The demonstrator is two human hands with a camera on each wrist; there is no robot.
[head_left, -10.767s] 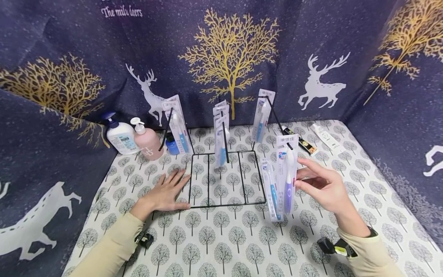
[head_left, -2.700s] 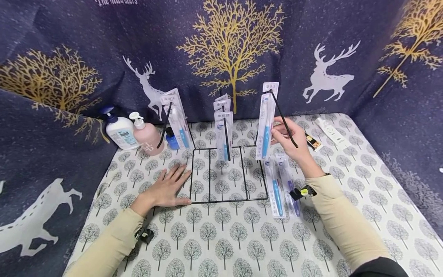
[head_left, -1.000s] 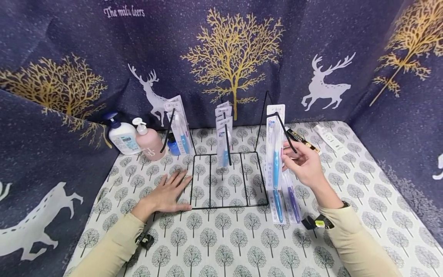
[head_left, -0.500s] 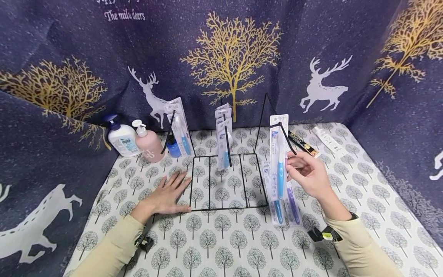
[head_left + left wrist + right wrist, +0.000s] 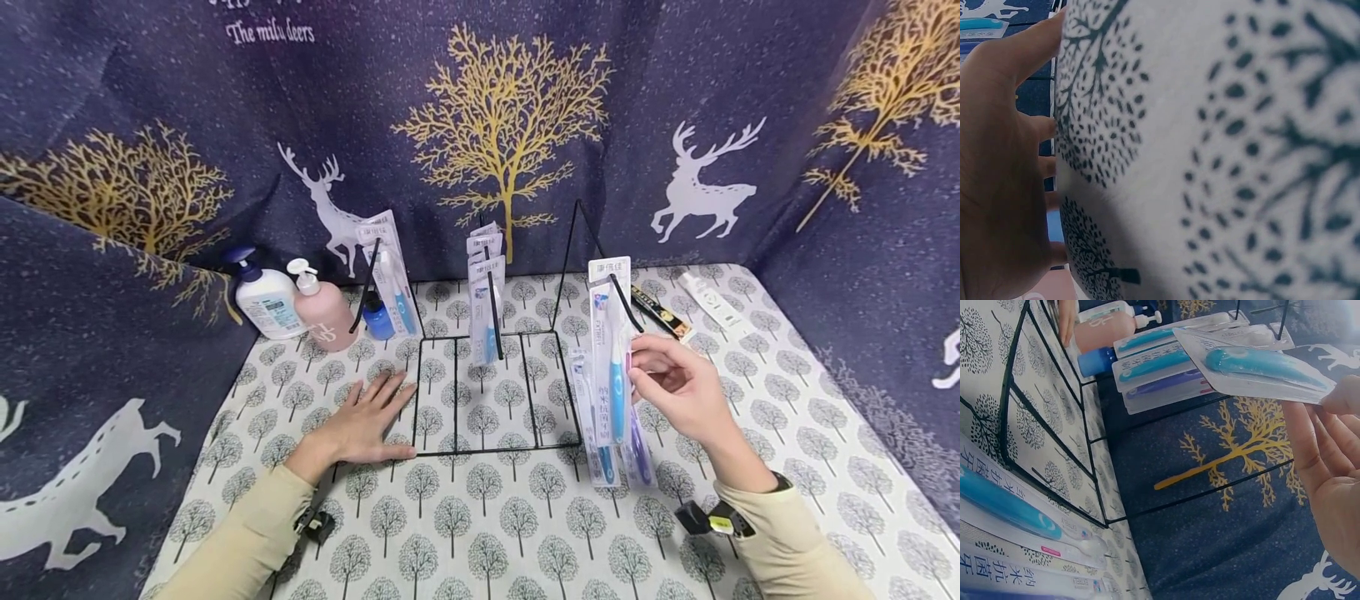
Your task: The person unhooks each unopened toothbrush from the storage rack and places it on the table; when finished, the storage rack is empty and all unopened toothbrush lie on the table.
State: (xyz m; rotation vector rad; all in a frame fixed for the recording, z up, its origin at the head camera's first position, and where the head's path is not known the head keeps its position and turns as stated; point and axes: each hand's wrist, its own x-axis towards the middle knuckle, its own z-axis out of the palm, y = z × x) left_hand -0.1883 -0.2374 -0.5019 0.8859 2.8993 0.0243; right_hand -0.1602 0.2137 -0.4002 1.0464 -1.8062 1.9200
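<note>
My right hand [image 5: 686, 392] pinches the right edge of a packaged toothbrush [image 5: 617, 396] with a blue handle. The card's top sits around the front part of the right hook [image 5: 628, 310] of a black wire rack [image 5: 495, 451]. In the right wrist view, thumb and fingers hold this pack at its edge. Beneath it, a blue-handled pack [image 5: 606, 467] and a purple-handled pack [image 5: 641, 454] lie on the table. My left hand [image 5: 360, 425] lies flat with spread fingers, its tips by the rack's left base wire.
Packaged toothbrushes hang on the left hook [image 5: 393, 283] and middle hook [image 5: 485, 312]. A white pump bottle [image 5: 268, 300], pink pump bottle [image 5: 324, 315] and small blue bottle [image 5: 378, 318] stand at back left. A black-and-gold tube box [image 5: 660, 313] and white tube [image 5: 711, 302] lie at back right.
The right hand earlier handled the purple-handled pack, which now lies on the table. It then gripped the blue-handled pack far back on the right hook and has drawn it forward. The left hand stays put.
</note>
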